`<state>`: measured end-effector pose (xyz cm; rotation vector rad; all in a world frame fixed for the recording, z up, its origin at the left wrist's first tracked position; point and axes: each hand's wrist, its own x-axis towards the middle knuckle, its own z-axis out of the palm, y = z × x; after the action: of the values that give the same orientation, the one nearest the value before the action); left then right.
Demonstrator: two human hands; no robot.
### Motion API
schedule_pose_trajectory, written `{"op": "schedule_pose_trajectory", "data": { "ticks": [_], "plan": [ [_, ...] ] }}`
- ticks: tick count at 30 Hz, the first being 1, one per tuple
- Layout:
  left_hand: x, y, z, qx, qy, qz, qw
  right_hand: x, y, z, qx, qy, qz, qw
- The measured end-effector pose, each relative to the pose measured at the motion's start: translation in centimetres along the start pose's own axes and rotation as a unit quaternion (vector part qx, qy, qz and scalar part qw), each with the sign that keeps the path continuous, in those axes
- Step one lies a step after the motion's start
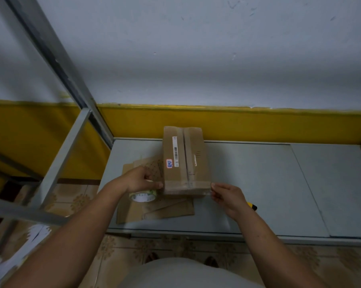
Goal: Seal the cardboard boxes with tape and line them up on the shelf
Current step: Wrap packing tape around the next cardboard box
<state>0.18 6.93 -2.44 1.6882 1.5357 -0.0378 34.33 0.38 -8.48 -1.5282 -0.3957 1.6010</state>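
A closed brown cardboard box [184,161] with a barcode label and a small red-edged sticker lies lengthwise on the grey shelf [258,183]. Clear tape runs across its near end. My left hand [143,179] holds the roll of clear tape [143,196] at the box's near left corner. My right hand [227,196] pinches the free end of the tape strip at the near right corner. A yellow and black tool [252,206] shows just behind my right hand; whether that hand holds it is unclear.
Flattened cardboard pieces [154,210] lie under and left of the box. Grey metal shelf posts [57,61] slant across the left. A yellow and white wall [237,123] stands right behind the shelf. Tiled floor lies below.
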Motion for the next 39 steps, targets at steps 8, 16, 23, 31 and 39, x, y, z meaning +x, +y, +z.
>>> {"op": "schedule_pose_trajectory", "data": {
  "ticks": [8,16,23,31,39],
  "plan": [
    [0.0,2.0,1.5,0.011,0.031,0.044,0.998,0.9,-2.3,0.4,0.0,0.016,-0.012,1.0],
    [-0.4,4.2,4.6,-0.059,0.083,0.063,0.993,2.4,-5.3,-0.4,-0.09,0.036,0.025,0.995],
    [-0.3,3.8,4.2,-0.035,0.082,0.057,0.994,1.6,-3.9,-0.2,-0.271,0.134,-0.215,0.929],
    [-0.2,3.7,3.7,-0.024,0.076,0.062,0.995,1.3,-3.4,1.4,-0.384,0.107,-0.272,0.876],
    [-1.1,5.3,6.9,-0.07,0.089,0.052,0.992,0.7,-7.1,3.7,-0.337,0.02,-0.138,0.931]
  ]
}}
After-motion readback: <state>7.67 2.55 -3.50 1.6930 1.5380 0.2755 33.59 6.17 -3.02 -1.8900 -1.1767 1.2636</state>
